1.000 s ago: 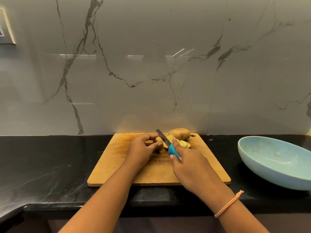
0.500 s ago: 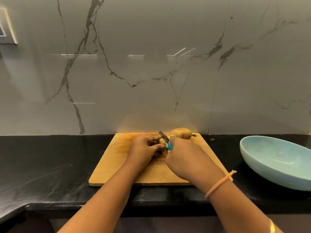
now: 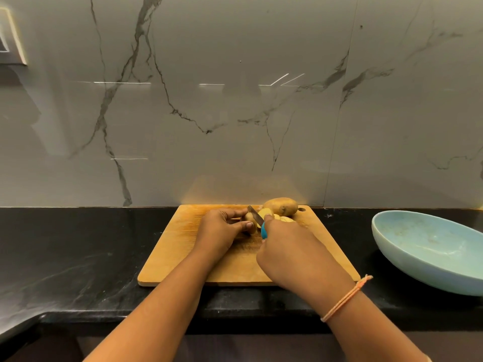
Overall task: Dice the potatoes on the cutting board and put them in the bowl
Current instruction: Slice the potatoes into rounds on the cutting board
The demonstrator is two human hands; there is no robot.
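Observation:
A wooden cutting board (image 3: pixel 183 259) lies on the black counter. My left hand (image 3: pixel 222 232) pinches a potato piece (image 3: pixel 250 222) between thumb and fingers near the board's far side. My right hand (image 3: pixel 292 253) grips a knife (image 3: pixel 257 218) by its blue handle, and the blade lies across that piece. Yellow cut slices (image 3: pixel 277 217) sit just right of the blade. A whole potato (image 3: pixel 281 206) rests at the board's far edge. A light blue bowl (image 3: pixel 428 252) stands on the counter to the right, with nothing in it.
A grey marble wall (image 3: pixel 235 113) rises directly behind the board. The black counter (image 3: pixel 78 257) stretches left and drops off at its front edge. A switch plate (image 3: pixel 10 40) sits on the wall at far left.
My right hand drew back toward me and then pushed forward again with the knife over the potato piece. My left hand stayed on the piece.

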